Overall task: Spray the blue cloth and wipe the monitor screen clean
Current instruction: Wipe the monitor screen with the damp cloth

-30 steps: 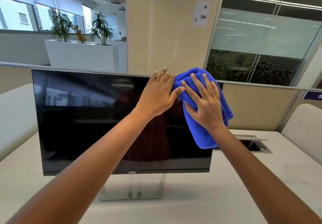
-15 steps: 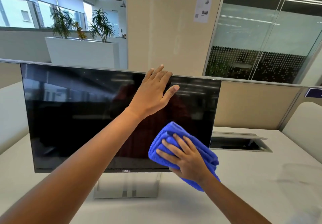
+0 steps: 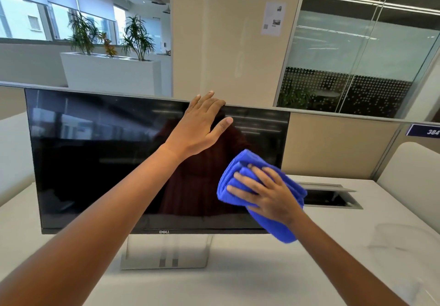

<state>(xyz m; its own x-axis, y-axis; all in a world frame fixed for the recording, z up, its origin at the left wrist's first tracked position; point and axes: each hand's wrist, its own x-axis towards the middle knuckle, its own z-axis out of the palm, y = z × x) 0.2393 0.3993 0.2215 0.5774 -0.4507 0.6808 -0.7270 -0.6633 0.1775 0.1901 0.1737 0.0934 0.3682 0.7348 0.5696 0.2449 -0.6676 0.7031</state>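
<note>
- Nearest, two bare forearms rise from the bottom corners of the frame over the pale desk (image 3: 238, 289).
- Right of centre, the right hand (image 3: 266, 193) lies flat with fingers spread, pressing the bunched blue cloth (image 3: 240, 177) against the lower right part of the monitor (image 3: 95, 162) screen; the cloth's tail hangs past the bottom bezel.
- Upper centre, the left hand (image 3: 202, 124) rests open on the monitor's top edge, fingers together over the rim, thumb out across the glass, bracing it.
- The step in hand looks like wiping the right side. Done well, it wants light, even pressure from the palm, overlapping passes, and a folded face of cloth kept flat so no ridge streaks the glass.
- The bracing hand should hold the frame, not the glass; the thumb risks leaving a print.
- The left half of the screen, in my judgement, still needs covering.
- No spray bottle shows.
- Farther right, a cable hatch (image 3: 328, 197) is set in the desk; beyond stand a partition (image 3: 333, 146), a pillar and planters.
</note>
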